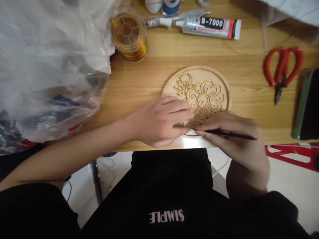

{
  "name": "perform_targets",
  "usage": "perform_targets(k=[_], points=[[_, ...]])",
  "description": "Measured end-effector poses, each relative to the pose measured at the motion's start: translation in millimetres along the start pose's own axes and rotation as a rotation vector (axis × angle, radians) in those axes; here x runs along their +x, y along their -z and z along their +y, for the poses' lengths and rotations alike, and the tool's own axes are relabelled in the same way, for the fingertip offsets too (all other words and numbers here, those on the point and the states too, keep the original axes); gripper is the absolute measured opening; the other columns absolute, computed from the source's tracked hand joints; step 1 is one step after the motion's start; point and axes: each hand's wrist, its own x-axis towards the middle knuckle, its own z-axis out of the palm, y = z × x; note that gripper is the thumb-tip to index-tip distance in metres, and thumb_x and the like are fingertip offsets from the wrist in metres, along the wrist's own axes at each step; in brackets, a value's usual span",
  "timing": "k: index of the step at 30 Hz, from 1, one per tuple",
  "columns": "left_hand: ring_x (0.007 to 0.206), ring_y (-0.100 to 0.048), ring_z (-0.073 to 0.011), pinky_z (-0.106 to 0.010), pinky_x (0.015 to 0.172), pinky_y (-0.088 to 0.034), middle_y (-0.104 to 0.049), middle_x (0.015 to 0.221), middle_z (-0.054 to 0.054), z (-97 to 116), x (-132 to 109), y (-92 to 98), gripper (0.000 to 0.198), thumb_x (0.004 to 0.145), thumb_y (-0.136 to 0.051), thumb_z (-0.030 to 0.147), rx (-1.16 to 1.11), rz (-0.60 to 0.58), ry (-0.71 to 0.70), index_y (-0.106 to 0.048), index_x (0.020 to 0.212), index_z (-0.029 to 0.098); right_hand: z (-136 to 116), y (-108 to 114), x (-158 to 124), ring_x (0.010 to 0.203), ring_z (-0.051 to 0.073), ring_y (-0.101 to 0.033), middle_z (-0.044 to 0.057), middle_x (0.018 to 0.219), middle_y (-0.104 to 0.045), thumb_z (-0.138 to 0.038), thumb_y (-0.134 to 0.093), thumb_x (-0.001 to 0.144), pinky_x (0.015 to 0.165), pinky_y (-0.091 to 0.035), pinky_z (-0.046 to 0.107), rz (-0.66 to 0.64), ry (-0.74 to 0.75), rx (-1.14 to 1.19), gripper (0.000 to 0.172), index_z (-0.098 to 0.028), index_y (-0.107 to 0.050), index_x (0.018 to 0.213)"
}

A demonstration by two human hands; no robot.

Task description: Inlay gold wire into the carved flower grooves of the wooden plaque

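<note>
A round wooden plate (171, 83) with a raised rim lies at the table's front edge, its face covered in gold wire bent into flower outlines. My left hand (164, 121) rests over its lower left part, fingers curled and closed; whatever they may pinch is hidden. In my right hand (231, 129), at the plate's lower right, slim black tweezers (231, 134) are gripped between thumb and fingers. The tweezers' tip touches or nearly touches the wire pattern close to my left thumb. Both hands cover the lower part of the plate.
Behind the plate stand a spool of gold wire (136, 49) and a B-7000 glue tube (211, 27). Red-handled pliers (282, 69) and a dark phone (307, 104) lie to the right. A large clear plastic bag (54, 66) fills the left side.
</note>
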Motion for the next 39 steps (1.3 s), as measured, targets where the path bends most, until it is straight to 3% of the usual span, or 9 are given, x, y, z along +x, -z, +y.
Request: perform_targets(k=[17, 23, 39], points=[[0.104, -0.055, -0.0223, -0.040, 0.089, -0.044, -0.063, 0.107, -0.005, -1.3, -0.9, -0.4, 0.019, 0.092, -0.050, 0.029, 0.030, -0.017, -0.004, -0.065, 0.085, 0.021, -0.3, -1.5, 0.0, 0.066, 0.014, -0.063, -0.003, 0.069, -0.069, -0.013, -0.074, 0.075, 0.067, -0.048, 0.032, -0.002, 0.028, -0.013, 0.013, -0.023, -0.069, 0.079], [0.104, -0.055, -0.0222, -0.040, 0.090, -0.045, -0.064, 0.107, -0.006, -1.4, -0.9, -0.5, 0.019, 0.093, -0.049, 0.029, 0.001, -0.008, 0.000, -0.066, 0.087, 0.021, 1.4, -4.2, -1.8, 0.063, 0.015, -0.062, -0.003, 0.070, -0.068, -0.014, -0.076, 0.074, 0.062, -0.049, 0.032, 0.075, -0.016, 0.017, 0.016, -0.026, -0.072, 0.084], [0.104, -0.057, -0.0227, -0.042, 0.090, -0.046, -0.064, 0.108, -0.007, -1.6, -1.9, -1.8, 0.016, 0.092, -0.051, 0.028, -0.013, -0.001, 0.007, -0.064, 0.086, 0.020, 1.0, -2.2, -1.2, 0.069, 0.016, -0.064, -0.001, 0.075, -0.069, -0.015, -0.074, 0.076, 0.065, -0.049, 0.033, -0.013, 0.027, -0.048, 0.015, -0.025, -0.068, 0.086]])
